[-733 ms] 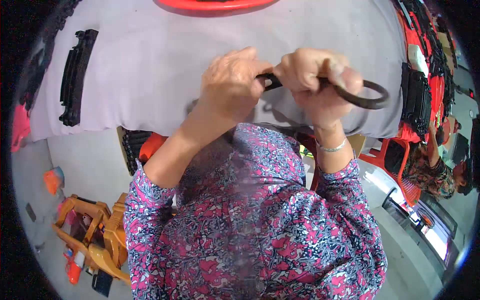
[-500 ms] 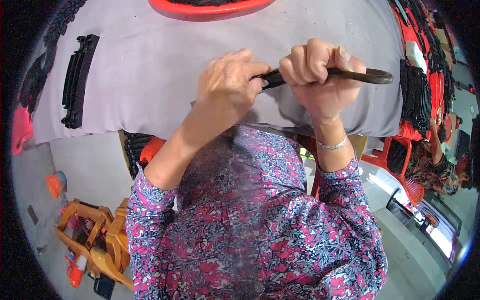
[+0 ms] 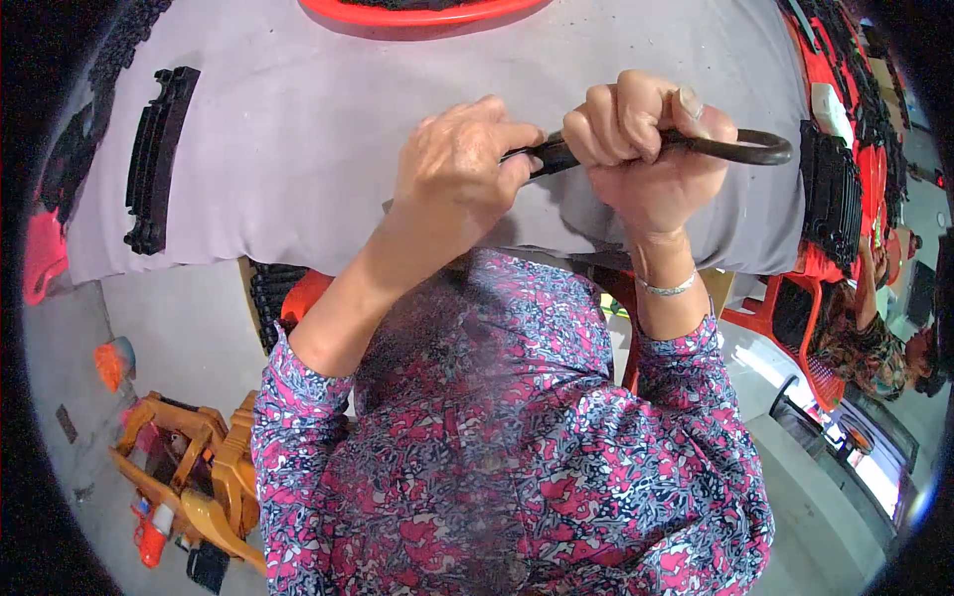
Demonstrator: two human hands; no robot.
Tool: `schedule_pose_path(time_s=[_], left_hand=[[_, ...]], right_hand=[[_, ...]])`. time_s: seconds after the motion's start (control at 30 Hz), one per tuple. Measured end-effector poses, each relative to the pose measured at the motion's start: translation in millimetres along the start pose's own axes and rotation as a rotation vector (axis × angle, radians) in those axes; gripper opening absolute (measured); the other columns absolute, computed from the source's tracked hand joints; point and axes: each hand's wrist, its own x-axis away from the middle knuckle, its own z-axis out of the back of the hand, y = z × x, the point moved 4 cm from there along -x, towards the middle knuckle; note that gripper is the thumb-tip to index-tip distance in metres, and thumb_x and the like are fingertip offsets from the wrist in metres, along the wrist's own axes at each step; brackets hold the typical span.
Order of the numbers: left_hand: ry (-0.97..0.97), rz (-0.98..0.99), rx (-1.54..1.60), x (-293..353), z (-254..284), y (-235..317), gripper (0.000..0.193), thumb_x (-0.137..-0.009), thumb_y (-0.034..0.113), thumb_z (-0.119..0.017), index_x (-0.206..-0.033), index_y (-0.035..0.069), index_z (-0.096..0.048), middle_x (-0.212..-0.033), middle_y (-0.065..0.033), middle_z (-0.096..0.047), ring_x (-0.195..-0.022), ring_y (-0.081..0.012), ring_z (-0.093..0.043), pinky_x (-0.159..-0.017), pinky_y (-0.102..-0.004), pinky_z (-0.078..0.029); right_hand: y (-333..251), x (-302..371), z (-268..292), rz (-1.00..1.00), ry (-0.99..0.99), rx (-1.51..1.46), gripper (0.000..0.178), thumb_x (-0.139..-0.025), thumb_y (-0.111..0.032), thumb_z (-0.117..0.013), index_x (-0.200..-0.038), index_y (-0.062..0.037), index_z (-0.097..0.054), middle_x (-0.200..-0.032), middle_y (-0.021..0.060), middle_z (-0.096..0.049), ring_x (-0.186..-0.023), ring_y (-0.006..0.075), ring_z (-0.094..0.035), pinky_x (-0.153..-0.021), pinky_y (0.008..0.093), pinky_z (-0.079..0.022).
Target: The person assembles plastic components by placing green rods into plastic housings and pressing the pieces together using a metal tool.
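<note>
My right hand point(image 3: 651, 144) is wrapped in a fist round a dark tool point(image 3: 750, 149); a smooth, curved hook-like end of it sticks out to the right. Beyond the fist's left side, a black flat part point(image 3: 556, 155) runs over to my left hand point(image 3: 459, 159). The left thumb and fingers pinch around the end of that part. Whether it is one piece with the tool or a separate item, I cannot tell. Both hands are raised over the near part of the grey-covered table point(image 3: 298, 129).
A red basin point(image 3: 427, 24) with black bits stands at the far side. Black slotted strips point(image 3: 159, 164) lie at the left, and more black ribbed pieces point(image 3: 830, 189) at the right. A red chair point(image 3: 805, 338) and a person point(image 3: 870, 333) are off to the right; a yellow toy vehicle point(image 3: 199, 467) stands lower left.
My right hand and the tool have shifted slightly to the right. The left hand keeps its pinch, almost unmoved. At the right, the other person has moved a little.
</note>
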Motion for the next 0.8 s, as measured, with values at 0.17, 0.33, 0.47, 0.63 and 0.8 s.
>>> schedule_pose_path(time_s=[0.17, 0.33, 0.47, 0.63, 0.8], left_hand=[[-0.087, 0.086, 0.04, -4, -4, -4, 0.013, -0.076, 0.009, -0.069, -0.088, 0.005, -0.071, -0.077, -0.0111, -0.054, -0.074, -0.0308, -0.058, -0.066, -0.0429, -0.045], [-0.038, 0.075, 0.024, -5, -7, -3, 0.011, -0.075, 0.009, -0.07, -0.086, 0.004, -0.071, -0.075, -0.0112, -0.054, -0.075, -0.0312, -0.058, -0.067, -0.0429, -0.046], [-0.064, 0.144, 0.061, -7, -6, -3, 0.013, -0.076, 0.01, -0.071, -0.087, 0.004, -0.073, -0.073, -0.011, -0.054, -0.075, -0.0317, -0.059, -0.067, -0.043, -0.046], [-0.098, 0.153, 0.041, -7, -3, -2, 0.015, -0.077, 0.011, -0.071, -0.089, 0.004, -0.073, -0.074, -0.0114, -0.055, -0.075, -0.0322, -0.059, -0.068, -0.0433, -0.046], [-0.124, 0.219, 0.067, -5, -4, -3, 0.016, -0.077, 0.013, -0.071, -0.089, 0.004, -0.073, -0.074, -0.0111, -0.055, -0.075, -0.0315, -0.059, -0.067, -0.0429, -0.046]], right_hand=[[0, 1, 0, 0.014, 0.009, 0.016, 0.049, -0.09, -0.047, -0.043, -0.058, -0.0123, -0.032, -0.053, -0.0035, -0.026, -0.05, 0.0101, -0.021, -0.049, 0.0302, -0.019], [0, 3, 5, -0.003, 0.02, 0.011, 0.049, -0.088, -0.05, -0.044, -0.059, -0.0128, -0.031, -0.054, -0.0036, -0.026, -0.05, 0.0097, -0.021, -0.048, 0.0301, -0.019], [1, 5, 12, 0.034, -0.025, -0.015, 0.049, -0.091, -0.051, -0.046, -0.062, -0.0137, -0.034, -0.056, -0.0054, -0.026, -0.052, 0.0101, -0.017, -0.049, 0.0312, -0.017], [4, 5, 7, 0.082, -0.028, -0.018, 0.049, -0.092, -0.051, -0.045, -0.062, -0.0134, -0.034, -0.056, -0.0053, -0.026, -0.052, 0.0099, -0.017, -0.049, 0.0305, -0.017], [4, 4, 13, 0.086, 0.006, -0.062, 0.054, -0.092, -0.057, -0.043, -0.061, -0.013, -0.033, -0.054, -0.0042, -0.026, -0.05, 0.0088, -0.019, -0.047, 0.0293, -0.018]])
